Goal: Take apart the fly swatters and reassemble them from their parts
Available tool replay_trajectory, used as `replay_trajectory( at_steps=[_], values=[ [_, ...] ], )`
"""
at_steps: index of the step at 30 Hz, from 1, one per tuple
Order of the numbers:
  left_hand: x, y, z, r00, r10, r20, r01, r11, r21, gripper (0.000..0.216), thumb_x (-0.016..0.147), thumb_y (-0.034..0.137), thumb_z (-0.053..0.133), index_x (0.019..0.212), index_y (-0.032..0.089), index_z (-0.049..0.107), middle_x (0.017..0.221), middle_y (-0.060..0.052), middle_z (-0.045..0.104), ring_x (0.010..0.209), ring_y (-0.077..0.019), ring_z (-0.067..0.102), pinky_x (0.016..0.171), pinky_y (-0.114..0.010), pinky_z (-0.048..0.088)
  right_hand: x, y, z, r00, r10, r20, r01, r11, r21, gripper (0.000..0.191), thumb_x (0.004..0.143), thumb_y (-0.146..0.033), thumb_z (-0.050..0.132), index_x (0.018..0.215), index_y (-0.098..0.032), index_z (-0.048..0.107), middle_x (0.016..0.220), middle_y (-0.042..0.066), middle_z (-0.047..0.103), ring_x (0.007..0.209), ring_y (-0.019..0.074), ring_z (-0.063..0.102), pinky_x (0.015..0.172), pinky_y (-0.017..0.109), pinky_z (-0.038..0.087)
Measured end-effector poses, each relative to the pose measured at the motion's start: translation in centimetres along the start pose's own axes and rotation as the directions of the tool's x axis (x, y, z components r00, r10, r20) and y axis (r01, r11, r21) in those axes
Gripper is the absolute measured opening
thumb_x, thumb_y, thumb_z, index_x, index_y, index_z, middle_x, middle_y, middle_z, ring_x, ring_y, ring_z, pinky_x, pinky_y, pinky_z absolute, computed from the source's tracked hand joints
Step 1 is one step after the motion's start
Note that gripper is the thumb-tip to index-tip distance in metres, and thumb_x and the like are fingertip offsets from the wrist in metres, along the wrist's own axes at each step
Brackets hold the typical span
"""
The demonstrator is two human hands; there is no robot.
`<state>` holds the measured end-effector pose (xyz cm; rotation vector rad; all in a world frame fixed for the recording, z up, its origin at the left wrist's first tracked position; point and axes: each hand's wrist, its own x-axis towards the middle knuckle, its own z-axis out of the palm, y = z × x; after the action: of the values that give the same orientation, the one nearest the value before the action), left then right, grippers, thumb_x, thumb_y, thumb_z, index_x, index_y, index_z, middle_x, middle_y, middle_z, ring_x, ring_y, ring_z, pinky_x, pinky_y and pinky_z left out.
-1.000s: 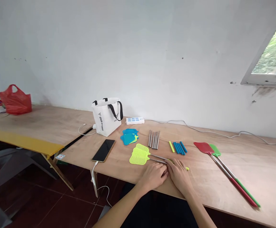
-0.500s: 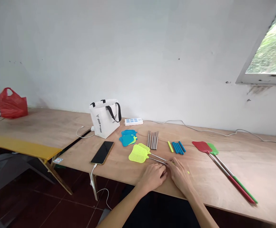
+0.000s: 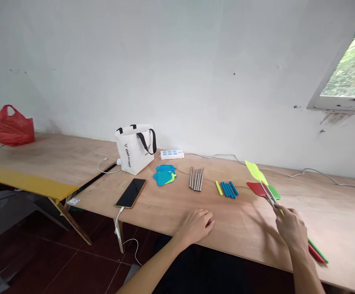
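My right hand is closed round the handles of the yellow fly swatters and holds them in the air, heads pointing up and away, over the red fly swatter and the green fly swatter that lie on the wooden table. My left hand rests on the table near its front edge, fingers loosely curled, with nothing in it. Beyond it lie several metal rods, a yellow grip, several blue grips and a pile of blue swatter heads.
A black phone on a charging cable lies left of my left hand. Behind it stand a white tote bag and a white power strip with a cable along the wall. A red plastic bag sits on the left table.
My right hand has lifted the yellow swatters from the table's middle and carried them right, over the red and green ones. My left hand has let go and stayed in place.
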<state>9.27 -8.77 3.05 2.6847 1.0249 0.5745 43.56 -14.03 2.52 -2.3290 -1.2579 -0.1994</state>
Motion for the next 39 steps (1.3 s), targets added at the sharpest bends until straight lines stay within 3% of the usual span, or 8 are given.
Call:
replay_trajectory(
  at_steps=[3, 9, 14, 19, 25, 28, 33, 39],
  values=[
    [0.0, 0.0, 0.0, 1.000, 0.002, 0.002, -0.002, 1.000, -0.004, 0.018, 0.099, 0.026, 0.055, 0.081, 0.021, 0.055, 0.087, -0.001, 0.067, 0.086, -0.0186, 0.064, 0.076, -0.028, 0.043, 0.0, 1.7, 0.4, 0.987, 0.044, 0.153, -0.024, 0.991, -0.131, 0.051, 0.095, -0.041, 0.033, 0.120, -0.023, 0.073, 0.113, 0.018, 0.069, 0.093, 0.0341, 0.069, 0.071, 0.045, 0.052],
    [-0.1, -0.1, 0.0, 1.000, 0.005, -0.007, -0.005, 1.000, -0.002, 0.018, 0.099, 0.026, 0.055, 0.082, 0.021, 0.055, 0.086, 0.000, 0.067, 0.085, -0.0185, 0.064, 0.074, -0.028, 0.043, 0.5, 2.7, 0.8, 0.978, 0.005, 0.209, 0.023, 0.991, -0.133, 0.052, 0.094, -0.040, 0.032, 0.128, -0.026, 0.068, 0.129, 0.015, 0.067, 0.109, 0.0357, 0.066, 0.077, 0.046, 0.052],
    [-0.1, 0.0, -0.1, 1.000, -0.002, 0.009, 0.002, 1.000, -0.009, 0.017, 0.099, 0.026, 0.055, 0.082, 0.021, 0.056, 0.087, -0.001, 0.067, 0.086, -0.0187, 0.064, 0.075, -0.028, 0.044, 1.2, 4.1, 1.3, 0.979, -0.039, 0.200, 0.055, 0.996, -0.077, 0.054, 0.094, -0.045, 0.031, 0.126, -0.026, 0.070, 0.126, 0.012, 0.070, 0.111, 0.0344, 0.066, 0.078, 0.042, 0.051],
    [-0.1, 0.0, -0.1, 1.000, -0.002, 0.006, 0.003, 1.000, -0.010, 0.017, 0.098, 0.027, 0.055, 0.082, 0.021, 0.056, 0.087, -0.001, 0.067, 0.086, -0.0189, 0.064, 0.075, -0.029, 0.044, 1.6, 4.2, 1.4, 0.972, -0.045, 0.230, 0.042, 0.999, 0.018, 0.049, 0.088, -0.046, 0.039, 0.119, -0.029, 0.074, 0.117, 0.009, 0.075, 0.100, 0.0323, 0.070, 0.076, 0.039, 0.052],
    [0.0, 0.0, -0.1, 1.000, -0.002, 0.009, 0.002, 1.000, -0.015, 0.017, 0.099, 0.026, 0.054, 0.082, 0.021, 0.057, 0.088, -0.001, 0.068, 0.086, -0.0190, 0.064, 0.077, -0.028, 0.044, 1.6, 3.9, 1.2, 0.966, -0.052, 0.255, 0.043, 0.998, 0.039, 0.055, 0.085, -0.052, 0.042, 0.126, -0.027, 0.071, 0.117, 0.010, 0.074, 0.104, 0.0325, 0.068, 0.083, 0.040, 0.052],
    [0.0, 0.1, -0.2, 1.000, -0.006, 0.013, 0.006, 1.000, -0.012, 0.017, 0.098, 0.026, 0.055, 0.082, 0.021, 0.057, 0.087, -0.002, 0.068, 0.086, -0.0192, 0.064, 0.077, -0.028, 0.044, 1.4, 4.0, 1.0, 0.972, -0.058, 0.229, 0.064, 0.998, -0.020, 0.060, 0.087, -0.056, 0.039, 0.129, -0.026, 0.069, 0.119, 0.014, 0.072, 0.111, 0.0360, 0.065, 0.088, 0.046, 0.052],
    [0.0, 0.1, -0.2, 1.000, 0.000, 0.006, 0.000, 1.000, -0.012, 0.018, 0.098, 0.026, 0.055, 0.081, 0.021, 0.055, 0.087, -0.001, 0.068, 0.086, -0.0191, 0.064, 0.076, -0.028, 0.044, 0.9, 4.4, 0.3, 0.985, 0.020, 0.174, 0.004, 0.991, -0.134, 0.064, 0.091, -0.069, 0.030, 0.118, -0.032, 0.075, 0.140, 0.014, 0.060, 0.126, 0.0436, 0.053, 0.093, 0.063, 0.046],
    [-0.1, 0.0, -0.1, 1.000, 0.005, 0.006, -0.005, 1.000, -0.001, 0.018, 0.099, 0.027, 0.055, 0.082, 0.021, 0.055, 0.086, -0.001, 0.067, 0.086, -0.0186, 0.064, 0.076, -0.028, 0.044, 0.9, 5.6, 0.3, 0.976, 0.076, 0.205, -0.057, 0.993, -0.099, 0.065, 0.094, -0.064, 0.023, 0.121, -0.032, 0.072, 0.146, 0.012, 0.056, 0.126, 0.0428, 0.055, 0.096, 0.065, 0.045]
  ],
)
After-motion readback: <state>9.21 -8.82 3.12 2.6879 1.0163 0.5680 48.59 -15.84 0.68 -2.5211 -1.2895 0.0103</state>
